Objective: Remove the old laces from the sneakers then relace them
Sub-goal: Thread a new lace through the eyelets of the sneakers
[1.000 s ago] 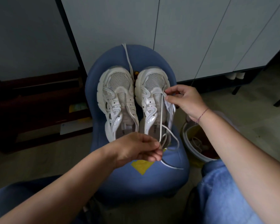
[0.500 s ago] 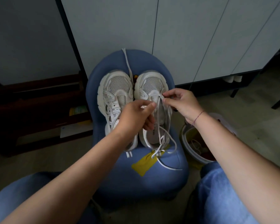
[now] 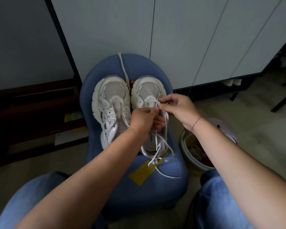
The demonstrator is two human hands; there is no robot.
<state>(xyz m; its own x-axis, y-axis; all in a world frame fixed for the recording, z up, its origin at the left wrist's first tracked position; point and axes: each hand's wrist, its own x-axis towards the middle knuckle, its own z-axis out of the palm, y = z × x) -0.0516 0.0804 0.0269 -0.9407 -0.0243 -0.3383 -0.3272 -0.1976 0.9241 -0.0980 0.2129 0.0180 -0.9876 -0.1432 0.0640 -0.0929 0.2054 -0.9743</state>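
Obs: pair of shoes side by side on a blue padded stool (image 3: 139,195), toes pointing away from the seated person, heels toward the knees, so each shoe's long axis runs near-to-far

Worked item: white mesh-and-leather right sneaker (image 3: 147,91). The matching left sneaker (image 3: 112,96) has bare eyelets and no hand on it

Grip: right hand (image 3: 178,108) pinches a white flat lace (image 3: 158,148) between thumb and forefinger, right over the toe-end eyelets. Left hand (image 3: 142,119) has its fingers curled and thumb and forefinger closed on the same lace just beside, so the two pinches almost touch

Key relation: both pinch points sit at the far end of the eyelet row. All the slack lies the other way, trailing back along the shoe over the heel opening and onto the stool near a yellow tag (image 3: 142,172). Judgement: the lace is being worked at the eyelets nearest the toe, though whether threading in or drawing out I cannot tell. Neither hand is clearly nearer. The right comes in from the outer side, the left from the near inner side

Other: a second white lace (image 3: 122,66) lies between the toes and runs up over the stool's back edge
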